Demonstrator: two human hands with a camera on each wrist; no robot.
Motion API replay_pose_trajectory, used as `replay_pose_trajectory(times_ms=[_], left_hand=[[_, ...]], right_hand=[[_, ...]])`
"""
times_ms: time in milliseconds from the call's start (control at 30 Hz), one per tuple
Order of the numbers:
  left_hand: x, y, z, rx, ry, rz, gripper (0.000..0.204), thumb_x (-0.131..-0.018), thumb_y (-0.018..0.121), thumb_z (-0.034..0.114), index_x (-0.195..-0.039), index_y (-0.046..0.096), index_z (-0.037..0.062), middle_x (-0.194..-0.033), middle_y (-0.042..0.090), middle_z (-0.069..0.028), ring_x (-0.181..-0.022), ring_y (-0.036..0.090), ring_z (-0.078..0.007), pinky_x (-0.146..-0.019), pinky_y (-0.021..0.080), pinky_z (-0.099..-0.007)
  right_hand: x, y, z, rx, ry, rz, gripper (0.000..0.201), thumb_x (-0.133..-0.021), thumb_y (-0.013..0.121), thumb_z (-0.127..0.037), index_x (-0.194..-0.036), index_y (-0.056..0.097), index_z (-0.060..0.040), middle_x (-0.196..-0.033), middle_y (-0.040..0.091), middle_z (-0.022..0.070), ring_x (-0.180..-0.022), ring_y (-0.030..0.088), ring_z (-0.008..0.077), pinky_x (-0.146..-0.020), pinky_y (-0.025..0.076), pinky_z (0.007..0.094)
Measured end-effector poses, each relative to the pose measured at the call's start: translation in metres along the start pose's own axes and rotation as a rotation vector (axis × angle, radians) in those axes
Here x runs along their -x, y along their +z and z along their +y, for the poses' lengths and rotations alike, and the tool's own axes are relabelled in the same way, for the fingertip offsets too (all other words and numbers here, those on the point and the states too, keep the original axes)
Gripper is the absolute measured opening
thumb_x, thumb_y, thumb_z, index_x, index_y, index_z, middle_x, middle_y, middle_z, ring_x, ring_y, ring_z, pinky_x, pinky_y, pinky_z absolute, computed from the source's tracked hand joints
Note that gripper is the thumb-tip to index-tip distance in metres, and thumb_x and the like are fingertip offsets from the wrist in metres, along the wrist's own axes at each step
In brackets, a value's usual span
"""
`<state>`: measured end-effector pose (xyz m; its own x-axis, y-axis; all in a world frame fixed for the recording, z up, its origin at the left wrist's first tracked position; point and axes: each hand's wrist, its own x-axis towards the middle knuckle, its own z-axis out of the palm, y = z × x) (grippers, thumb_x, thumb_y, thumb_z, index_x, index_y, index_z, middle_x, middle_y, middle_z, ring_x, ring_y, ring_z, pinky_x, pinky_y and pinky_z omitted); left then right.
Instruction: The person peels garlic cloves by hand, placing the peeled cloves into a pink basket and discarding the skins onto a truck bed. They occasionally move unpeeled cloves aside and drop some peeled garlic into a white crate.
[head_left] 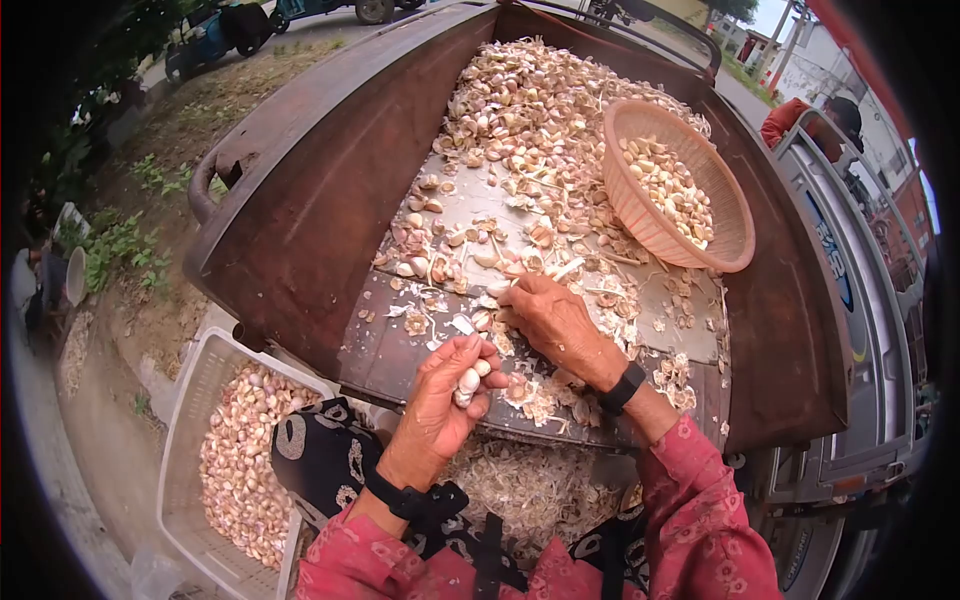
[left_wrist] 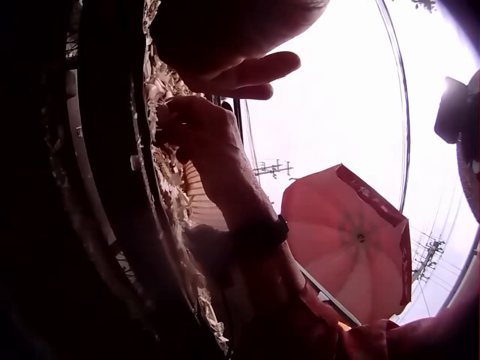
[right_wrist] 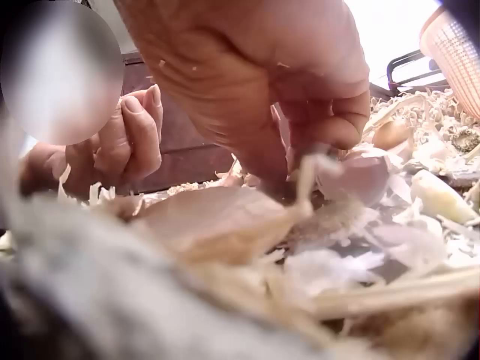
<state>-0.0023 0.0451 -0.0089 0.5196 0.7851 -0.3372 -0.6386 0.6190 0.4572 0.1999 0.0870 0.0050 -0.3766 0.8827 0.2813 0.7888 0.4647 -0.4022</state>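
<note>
My left hand (head_left: 432,405), palm turned up near the front edge of the metal cart bed, holds several pale garlic cloves (head_left: 467,386) in its curled fingers. Farther in and to the right, my right hand (head_left: 562,322) reaches down among loose garlic cloves and dry skins on the board (head_left: 650,335). Its thumb and fingers are bent together, pinching a clove at the fingertips, mostly hidden by the hand. The right wrist view shows this hand (right_wrist: 255,75) low over the skins (right_wrist: 330,270), with the left hand's curled fingers (right_wrist: 131,139) behind.
A pink plastic basket (head_left: 630,205) with peeled cloves tilts on the heap of garlic (head_left: 530,90). Rusty cart walls (head_left: 320,170) rise on both sides. Left of my knee stands a white crate (head_left: 178,440) full of cloves. Skins (head_left: 530,485) lie below the cart's edge.
</note>
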Motion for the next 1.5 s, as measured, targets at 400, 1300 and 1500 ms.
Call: replay_pose_trajectory(times_ms=[400, 1300, 1500], left_hand=[[-0.002, 0.003, 0.005, -0.012, 0.077, 0.132, 0.027, -0.099, 0.058, 0.029, -0.104, 0.062, 0.0030, -0.097, 0.068, -0.0093, -0.082, 0.069, -0.0160, -0.045, 0.044, -0.0165], [-0.004, 0.007, 0.004, -0.265, 0.133, 0.021, 0.041, -0.095, 0.065, 0.023, -0.127, 0.054, 0.0000, -0.098, 0.067, -0.0082, -0.074, 0.065, -0.0120, -0.043, 0.045, -0.0159], [0.017, 0.009, 0.021, 0.120, 0.196, 0.002, 0.028, -0.094, 0.065, 0.018, -0.116, 0.059, 0.0007, -0.097, 0.067, -0.0091, -0.073, 0.066, -0.0125, -0.042, 0.044, -0.0162]], right_hand=[[0.014, -0.027, -0.026, -0.436, 0.262, 0.033, 0.020, -0.091, 0.067, -0.016, -0.102, 0.066, 0.0003, -0.087, 0.068, 0.0096, -0.076, 0.064, 0.0172, -0.067, 0.050, 0.0319], [0.005, -0.035, -0.052, -0.602, 0.091, -0.036, 0.027, -0.088, 0.067, -0.002, -0.115, 0.064, 0.0013, -0.094, 0.070, 0.0108, -0.079, 0.068, 0.0156, -0.070, 0.055, 0.0275], [0.008, -0.030, 0.007, -0.439, 0.212, 0.003, 0.024, -0.090, 0.066, -0.008, -0.113, 0.064, -0.0023, -0.097, 0.069, 0.0101, -0.079, 0.066, 0.0179, -0.066, 0.051, 0.0308]])
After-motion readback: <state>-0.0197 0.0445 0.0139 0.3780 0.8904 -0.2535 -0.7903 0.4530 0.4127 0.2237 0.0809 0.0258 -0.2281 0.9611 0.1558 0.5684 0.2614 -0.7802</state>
